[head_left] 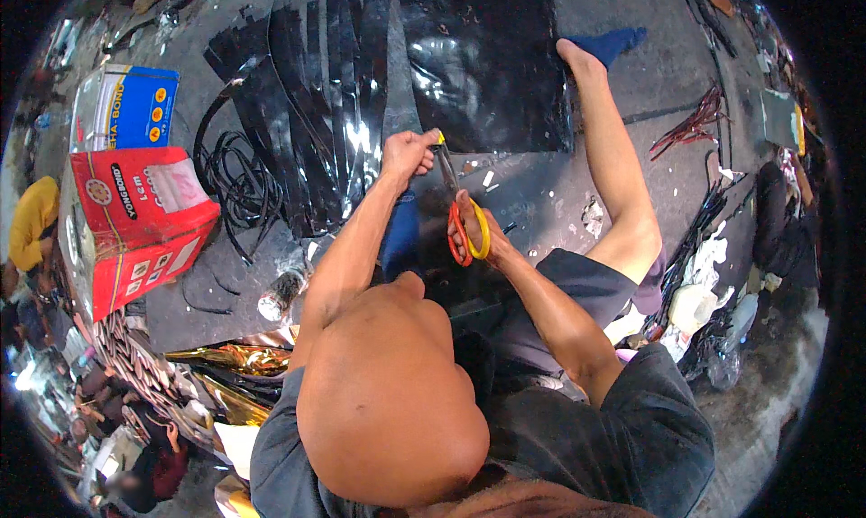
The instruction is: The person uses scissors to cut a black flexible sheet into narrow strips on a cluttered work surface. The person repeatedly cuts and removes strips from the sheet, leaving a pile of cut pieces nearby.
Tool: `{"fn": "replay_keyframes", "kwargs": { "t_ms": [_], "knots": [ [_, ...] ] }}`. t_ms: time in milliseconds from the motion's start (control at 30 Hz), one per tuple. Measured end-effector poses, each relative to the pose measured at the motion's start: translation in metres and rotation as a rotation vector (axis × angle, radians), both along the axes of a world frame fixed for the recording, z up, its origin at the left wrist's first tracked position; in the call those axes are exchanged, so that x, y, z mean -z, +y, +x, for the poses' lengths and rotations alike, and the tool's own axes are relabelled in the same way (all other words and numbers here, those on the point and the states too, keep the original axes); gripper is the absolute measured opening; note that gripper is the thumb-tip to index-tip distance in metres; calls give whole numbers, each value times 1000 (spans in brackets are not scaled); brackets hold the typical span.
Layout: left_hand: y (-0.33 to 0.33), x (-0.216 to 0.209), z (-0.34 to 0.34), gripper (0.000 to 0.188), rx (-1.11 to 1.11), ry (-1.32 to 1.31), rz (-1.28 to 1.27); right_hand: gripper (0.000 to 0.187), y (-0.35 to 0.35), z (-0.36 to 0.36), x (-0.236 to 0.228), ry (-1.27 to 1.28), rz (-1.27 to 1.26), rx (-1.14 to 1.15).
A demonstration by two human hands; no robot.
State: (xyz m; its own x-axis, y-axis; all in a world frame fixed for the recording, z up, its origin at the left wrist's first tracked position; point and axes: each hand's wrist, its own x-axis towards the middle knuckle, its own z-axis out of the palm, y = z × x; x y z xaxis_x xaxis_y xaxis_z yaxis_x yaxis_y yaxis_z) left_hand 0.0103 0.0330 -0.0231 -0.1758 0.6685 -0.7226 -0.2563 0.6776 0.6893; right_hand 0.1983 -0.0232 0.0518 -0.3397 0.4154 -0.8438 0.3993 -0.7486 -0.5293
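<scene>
My right hand [475,225] is wrapped round the handles of a pair of scissors [448,171], one loop red-orange and the other yellow. The blades point up and away, toward my left hand [410,155]. That hand is closed, thumb against curled fingers; whatever it pinches is too small to make out. A small bright yellow patch shows at its thumb end, by the scissor tips. Just beyond both hands lies a glossy black sheet [487,67]. On its left, long black strips [316,94] fan out across the floor.
Coiled black cord [239,180] lies beside a red box [135,220] at the left, with a blue and white carton face behind it. Gold foil [239,360] is at lower left. Dark red strips [695,121] and white scraps [695,292] lie right, past my outstretched leg [618,148].
</scene>
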Motion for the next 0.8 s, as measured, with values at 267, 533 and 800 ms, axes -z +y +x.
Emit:
{"fn": "replay_keyframes", "kwargs": {
  "t_ms": [267,533,800],
  "knots": [
    [-14,3,6,23,43,6,22,92,-2,-4,6,-50,5,-49],
    [-14,-4,7,26,-2,-46,59,97,7,-14,27,-16,53,-83],
    [-14,-7,4,27,1,-48,72,92,7,-20,16,-19,64,-7]
  ]
}}
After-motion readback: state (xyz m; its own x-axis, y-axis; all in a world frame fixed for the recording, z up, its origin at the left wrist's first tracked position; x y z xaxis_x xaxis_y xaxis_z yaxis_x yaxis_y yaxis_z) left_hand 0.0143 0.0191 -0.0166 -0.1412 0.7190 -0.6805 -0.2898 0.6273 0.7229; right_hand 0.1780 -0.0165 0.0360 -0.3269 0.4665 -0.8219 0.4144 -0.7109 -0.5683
